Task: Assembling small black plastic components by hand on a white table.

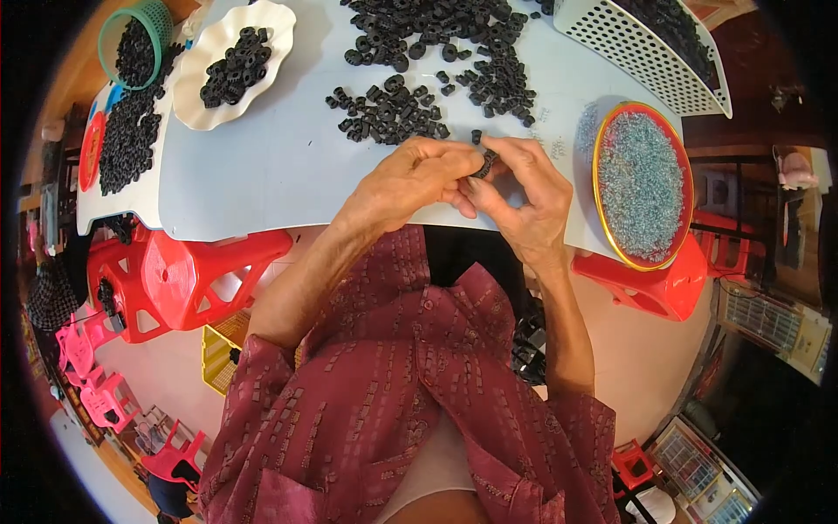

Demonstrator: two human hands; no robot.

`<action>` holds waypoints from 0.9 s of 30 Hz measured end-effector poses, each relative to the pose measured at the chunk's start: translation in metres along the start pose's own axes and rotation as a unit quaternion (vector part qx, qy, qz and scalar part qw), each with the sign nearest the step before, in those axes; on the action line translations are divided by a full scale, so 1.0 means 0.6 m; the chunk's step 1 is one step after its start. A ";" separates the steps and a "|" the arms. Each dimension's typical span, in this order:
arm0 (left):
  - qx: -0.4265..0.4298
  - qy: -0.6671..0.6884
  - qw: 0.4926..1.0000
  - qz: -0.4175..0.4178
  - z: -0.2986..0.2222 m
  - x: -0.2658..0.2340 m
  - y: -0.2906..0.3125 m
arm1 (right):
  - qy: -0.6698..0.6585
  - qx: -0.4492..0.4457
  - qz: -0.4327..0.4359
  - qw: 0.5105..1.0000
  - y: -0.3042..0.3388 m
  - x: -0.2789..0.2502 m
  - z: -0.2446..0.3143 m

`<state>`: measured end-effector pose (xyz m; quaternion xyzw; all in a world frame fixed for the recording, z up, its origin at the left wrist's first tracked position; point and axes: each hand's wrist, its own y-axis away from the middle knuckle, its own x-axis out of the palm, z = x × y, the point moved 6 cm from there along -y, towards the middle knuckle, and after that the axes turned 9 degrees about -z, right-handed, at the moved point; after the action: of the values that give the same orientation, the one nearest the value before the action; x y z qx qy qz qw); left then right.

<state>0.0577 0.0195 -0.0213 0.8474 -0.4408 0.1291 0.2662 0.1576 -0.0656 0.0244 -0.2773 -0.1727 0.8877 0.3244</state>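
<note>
Both hands meet at the near edge of the white surface (262, 175). Left hand (406, 183) and right hand (519, 196) both have fingertips pinched shut on one small black ring part (487, 162) held between them, just above the surface edge. At 12 o'clock from the hands: loose pile of black rings (393, 113), near. At 3 o'clock: round yellow-rimmed tray (602, 214) of tiny grey-blue pieces, possibly pins; too small to tell. At 10 o'clock: white scalloped plate (196, 105) with rings. Far 10 o'clock: green basket (157, 17). At 1 o'clock: white perforated bin (628, 44). Red stools (192, 275) under the surface.
</note>
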 end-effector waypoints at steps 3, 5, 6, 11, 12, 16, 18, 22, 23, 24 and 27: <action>0.006 -0.008 1.000 0.005 -0.001 0.003 0.001 | 0.003 -0.016 0.006 1.000 -0.004 0.002 0.003; 0.011 -0.003 1.000 0.000 -0.003 0.005 0.002 | 0.001 0.011 0.017 1.000 -0.005 0.007 0.000; 0.012 -0.020 1.000 -0.006 -0.003 0.006 0.003 | 0.002 0.011 0.018 1.000 -0.004 0.007 -0.002; 0.024 -0.044 0.999 -0.003 -0.007 0.007 0.003 | 0.032 -0.002 0.020 0.999 0.003 0.009 -0.002; 0.019 -0.036 0.999 0.008 -0.005 0.007 0.002 | 0.032 0.000 0.019 0.999 0.005 0.009 -0.002; 0.011 -0.028 0.999 0.037 -0.009 0.013 0.001 | 0.035 -0.012 0.014 0.999 0.007 0.008 0.005; 0.014 -0.023 0.999 0.033 -0.008 0.013 0.004 | 0.033 -0.013 0.017 0.999 0.005 0.009 0.007; 0.020 -0.020 1.000 0.009 -0.001 0.005 0.001 | 0.023 0.013 0.027 0.999 -0.001 0.011 -0.001; 0.021 -0.021 1.000 0.009 -0.003 0.006 0.001 | 0.022 0.016 0.024 0.999 -0.003 0.010 -0.003; 0.024 -0.014 1.000 0.008 -0.003 0.007 0.002 | 0.024 0.014 0.023 0.999 -0.003 0.009 0.000; 0.023 -0.020 1.000 -0.002 -0.006 0.011 0.001 | 0.023 0.037 0.021 0.999 -0.005 0.005 0.000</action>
<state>0.0609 0.0166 -0.0152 0.8567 -0.4411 0.1215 0.2382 0.1570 -0.0614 0.0245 -0.2891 -0.1261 0.8934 0.3200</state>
